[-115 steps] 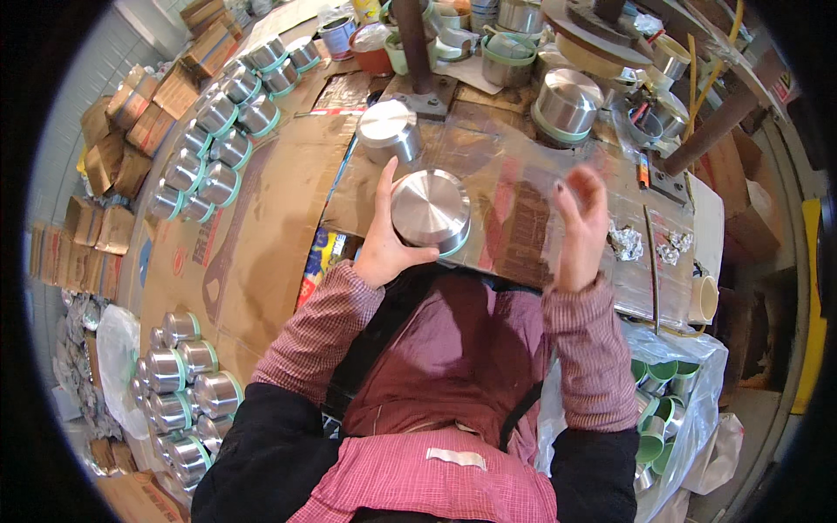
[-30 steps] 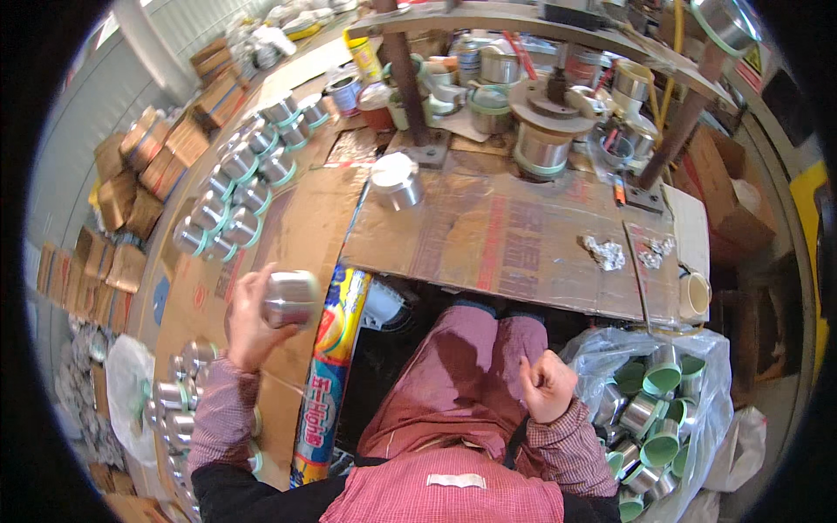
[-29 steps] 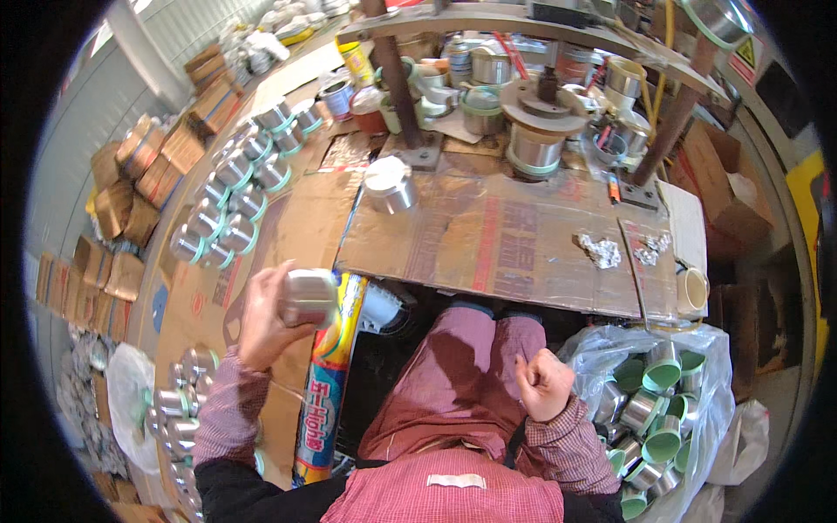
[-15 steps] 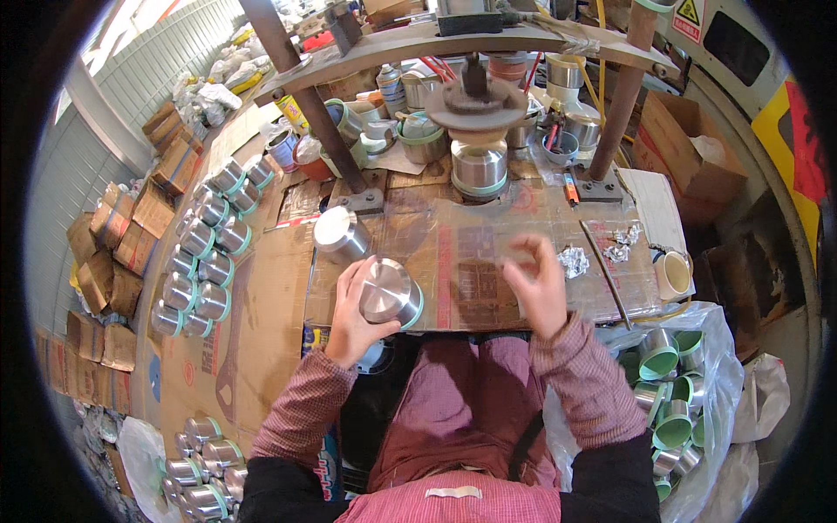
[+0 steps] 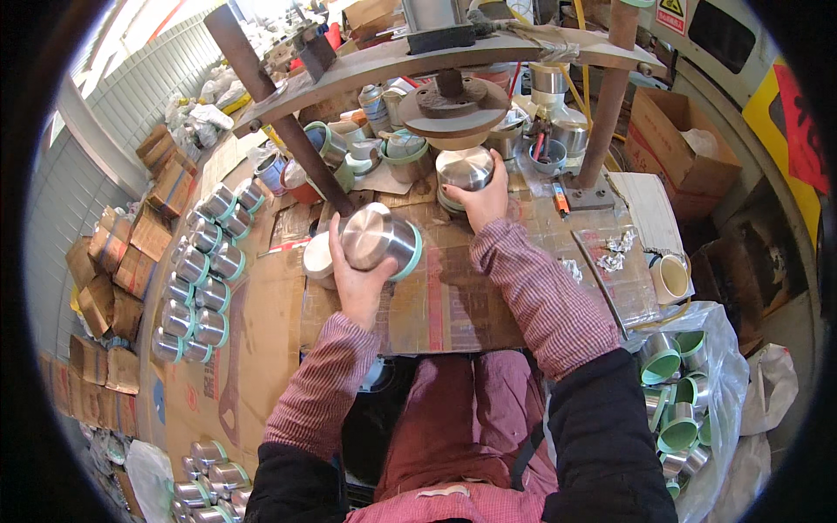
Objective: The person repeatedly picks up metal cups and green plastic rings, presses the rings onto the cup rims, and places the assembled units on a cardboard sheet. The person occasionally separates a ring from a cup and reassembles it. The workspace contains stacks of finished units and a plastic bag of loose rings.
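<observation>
The desk [image 5: 488, 296], covered in worn cardboard, filled the middle of the view, with a heavy press [image 5: 453, 96] standing at its twelve o'clock edge on slanted rusty posts. At nine o'clock from the desk, rows of steel cups with green rims [image 5: 205, 270] lay on flattened cardboard on the floor, and stacked brown boxes [image 5: 113, 261] sat further out the same way. At four o'clock a clear plastic bag [image 5: 697, 383] held more green-lined cups. An open cardboard box [image 5: 680, 139] stood at two o'clock.

The left hand [image 5: 353, 279] was over the desk at about ten o'clock from its centre, its fingers wrapped around a steel cup [image 5: 379, 240] lying on its side, the green rim turned to three o'clock. Just beside that hand, at its nine o'clock, a small pale bowl [image 5: 318, 257] rested on the desk. The right hand [image 5: 479, 196] reached to twelve o'clock, fingers closed on a second steel cup [image 5: 464, 167] standing bottom-up directly beneath the round plate of the press. A cream mug [image 5: 671, 277] sat at the three o'clock edge, with bits of crumpled foil [image 5: 615, 248] near it
</observation>
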Available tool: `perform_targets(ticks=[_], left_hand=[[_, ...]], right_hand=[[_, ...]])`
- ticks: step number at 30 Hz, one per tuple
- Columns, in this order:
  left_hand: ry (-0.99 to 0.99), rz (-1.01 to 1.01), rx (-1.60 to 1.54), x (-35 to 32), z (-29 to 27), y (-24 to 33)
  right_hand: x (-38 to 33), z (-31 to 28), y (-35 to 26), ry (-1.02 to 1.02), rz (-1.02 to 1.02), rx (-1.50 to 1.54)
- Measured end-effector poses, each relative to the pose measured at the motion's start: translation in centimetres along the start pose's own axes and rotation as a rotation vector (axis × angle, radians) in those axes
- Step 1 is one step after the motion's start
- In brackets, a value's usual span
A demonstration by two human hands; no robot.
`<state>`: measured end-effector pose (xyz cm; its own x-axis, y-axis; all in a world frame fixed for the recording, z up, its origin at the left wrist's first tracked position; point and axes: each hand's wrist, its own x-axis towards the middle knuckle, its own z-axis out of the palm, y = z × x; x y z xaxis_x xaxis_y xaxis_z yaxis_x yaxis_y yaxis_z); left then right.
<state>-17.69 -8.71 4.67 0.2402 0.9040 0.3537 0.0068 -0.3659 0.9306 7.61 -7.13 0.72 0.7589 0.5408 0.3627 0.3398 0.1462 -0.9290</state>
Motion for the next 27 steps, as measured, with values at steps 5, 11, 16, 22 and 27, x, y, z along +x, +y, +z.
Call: perform_targets(ticks=[5, 11, 16, 22, 27], left_hand=[[0.070, 0.087, -0.053, 5.5, 4.5, -2.6], [0.185, 0.030, -0.275, 7.6, 8.2, -3.7], [0.206, 0.022, -0.295, 7.7, 7.7, -3.8], [-0.078, 0.076, -0.156, 9.9, 12.2, -4.5], [-0.193, 0.128, 0.062, 10.4, 16.3, -7.1]], right_hand=[[-0.4, -3.1, 0.3, -0.052, -0.071, 0.147], [2.0, -1.5, 0.1, -0.271, -0.004, -0.176], [0.5, -1.2, -2.1, -0.049, -0.211, -0.063], [-8.6, -9.8, -5.9, -0.171, 0.203, 0.533], [-15.9, -15.4, -7.8, -0.152, 0.111, 0.314]])
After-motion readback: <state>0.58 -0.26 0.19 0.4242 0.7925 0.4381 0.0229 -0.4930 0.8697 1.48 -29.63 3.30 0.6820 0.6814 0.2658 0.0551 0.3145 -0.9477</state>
